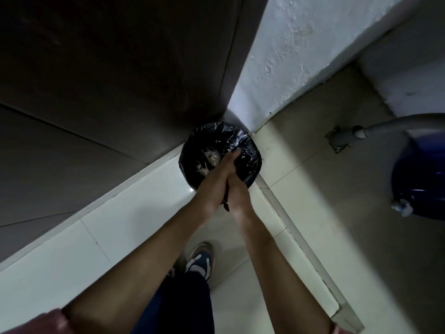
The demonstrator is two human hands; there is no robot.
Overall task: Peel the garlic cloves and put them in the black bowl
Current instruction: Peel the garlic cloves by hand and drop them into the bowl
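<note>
Two bare forearms [134, 273] reach forward from the bottom edge and meet where the left hand [213, 182] and right hand [238, 189] press flat together, palm to palm. The fingers [234, 155] lie straight and closed against each other, curled round nothing. A thin dark strip [225, 201] pokes out below the heels of the palms; I cannot tell what it is. No garlic clove and no black bowl is in view, so the task's things are somewhere off camera. Directly under the fingertips stands a bin [250, 145] lined with a black bag, and just left of the fingers pale scraps [212, 157] lie inside it, probably peel, which suggests skins are being dumped. The risk is that any clove caught between the palms drops into the rubbish with the skins, or that scraps fall past the rim onto the floor tiles [134, 213], since the hands sit over the near edge of the bin. Behind the hands, toward the body, a shoe [201, 259] stands on the tiles. Beyond the fingertips a white wall [301, 44] meets a dark panel [108, 68]. Well right of the fingers sit a blue drum [419, 169] and a grey pipe [385, 125]; neither blocks the hands.
</note>
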